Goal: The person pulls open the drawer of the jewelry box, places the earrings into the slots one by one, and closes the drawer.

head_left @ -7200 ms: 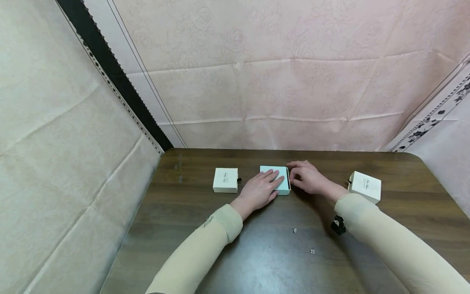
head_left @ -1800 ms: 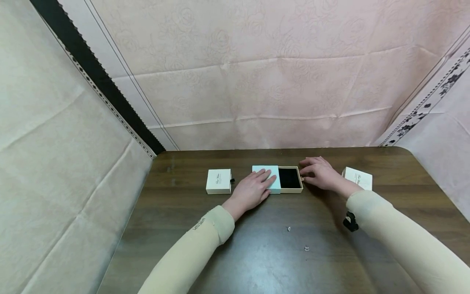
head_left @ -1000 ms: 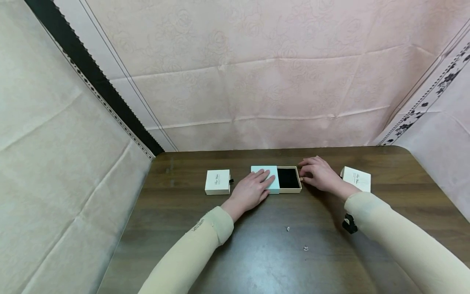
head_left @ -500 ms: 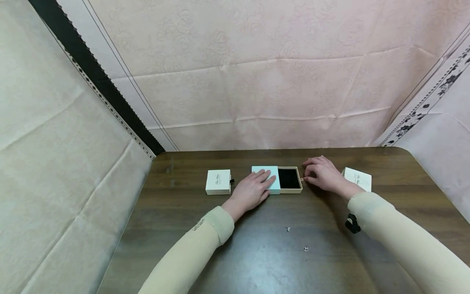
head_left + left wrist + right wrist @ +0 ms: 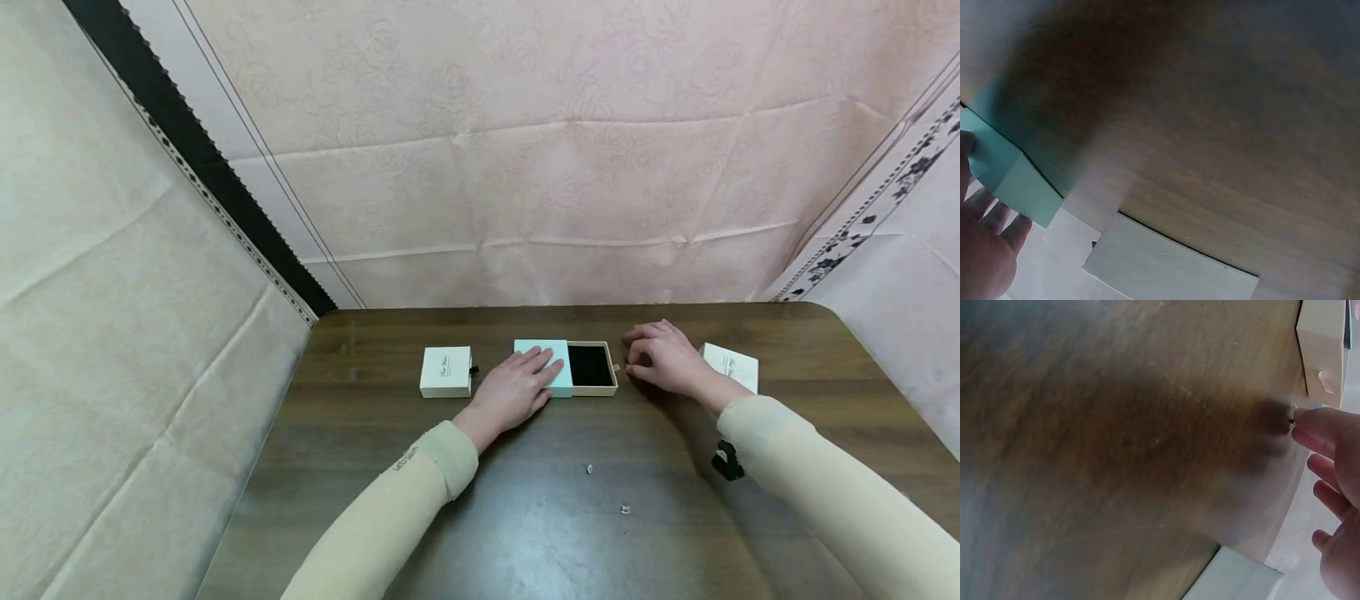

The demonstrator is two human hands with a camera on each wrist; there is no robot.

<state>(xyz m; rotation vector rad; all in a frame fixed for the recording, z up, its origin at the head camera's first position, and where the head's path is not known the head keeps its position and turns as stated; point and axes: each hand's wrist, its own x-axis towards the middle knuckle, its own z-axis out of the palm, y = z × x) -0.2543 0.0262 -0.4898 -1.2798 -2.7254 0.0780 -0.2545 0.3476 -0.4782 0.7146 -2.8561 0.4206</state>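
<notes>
A light blue slide-out box (image 5: 532,343) lies on the table, its drawer (image 5: 592,367) with black lining pulled out to the right. My left hand (image 5: 513,390) rests on the blue sleeve with spread, fairly straight fingers. Just off the drawer's ribbon tab (image 5: 617,367), my right hand (image 5: 663,358) hovers over the table. In the right wrist view, its thumb and forefinger pinch a tiny shiny metal piece (image 5: 1292,421), mostly hidden by the fingertips. Two small shiny pieces lie nearer me, one silvery piece (image 5: 589,469) and one clear-looking piece (image 5: 626,509); their kind is too small to tell.
A white box (image 5: 446,372) with printed lettering and a black tab stands left of the blue box. Another white box (image 5: 731,365) sits tilted at the right, partly behind my right wrist. The brown wooden table (image 5: 360,467) meets pale patterned cloth at its far edge.
The drawer, closed in the oldest frame, was slid out to the right. Over the last second my right hand has drawn slightly right, away from the drawer's tab. My left hand stays put.
</notes>
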